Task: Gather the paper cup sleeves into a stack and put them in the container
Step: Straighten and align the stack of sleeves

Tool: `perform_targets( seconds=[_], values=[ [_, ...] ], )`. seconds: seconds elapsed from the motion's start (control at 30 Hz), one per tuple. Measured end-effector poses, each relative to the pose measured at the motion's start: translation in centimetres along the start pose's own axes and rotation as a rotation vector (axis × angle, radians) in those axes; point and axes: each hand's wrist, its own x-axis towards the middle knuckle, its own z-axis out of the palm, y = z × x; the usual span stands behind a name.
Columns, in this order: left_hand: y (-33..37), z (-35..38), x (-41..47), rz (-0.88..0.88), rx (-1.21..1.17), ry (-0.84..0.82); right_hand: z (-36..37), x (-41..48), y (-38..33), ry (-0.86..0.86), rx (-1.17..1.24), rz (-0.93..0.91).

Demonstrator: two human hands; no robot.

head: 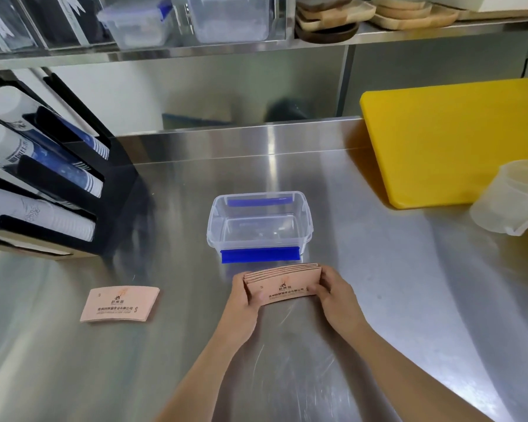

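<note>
A stack of several pink paper cup sleeves (284, 283) stands on edge on the steel counter, just in front of the container. My left hand (245, 295) grips its left end and my right hand (336, 292) grips its right end. The clear plastic container (308, 220) with blue clips stands open, with nothing visible inside, right behind the stack. Another flat pink sleeve (120, 304), possibly a thin pile, lies on the counter to the left, apart from both hands.
A black cup dispenser rack (113, 190) holding cup stacks stands at the left. A yellow cutting board (451, 141) leans at the back right, with a translucent measuring jug (512, 199) in front of it. A shelf with boxes and wooden trays runs overhead.
</note>
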Motion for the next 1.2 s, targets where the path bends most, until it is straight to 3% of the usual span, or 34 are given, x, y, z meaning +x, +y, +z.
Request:
perform_targets(
  seconds=[0.2, 0.3, 0.37, 0.5, 0.6, 0.83, 1.2],
  values=[
    [-0.6, 0.3, 0.0, 0.068, 0.363, 0.189, 0.6, -0.7, 0.0, 0.029, -0.074, -0.052],
    [-0.6, 0.3, -0.6, 0.062, 0.406, 0.26, 0.2, -0.4, 0.5, 0.017, -0.099, -0.082],
    [-0.9, 0.0, -1.0, 0.076, 0.347, 0.287, 0.1, -0.1, 0.4, 0.011, -0.069, -0.093],
    [-0.3, -1.4, -2.4, -0.012, -0.129, 0.374, 0.6, -0.2, -0.8, -0.014, 0.108, -0.073],
    [0.3, -2.9, -3.2, -0.04, -0.307, 0.461, 1.7, 0.0, -2.3, -0.061, 0.216, -0.053],
    [0.7, -8.1, -4.4, 0.003, -0.346, 0.478, 5.5, -0.1, -5.6, -0.172, 0.17, -0.034],
    [-1.0, -18.6, -2.8, -0.007, -0.348, 0.561, 14.3, 0.0, -10.4, -0.184, 0.293, 0.094]
  ],
)
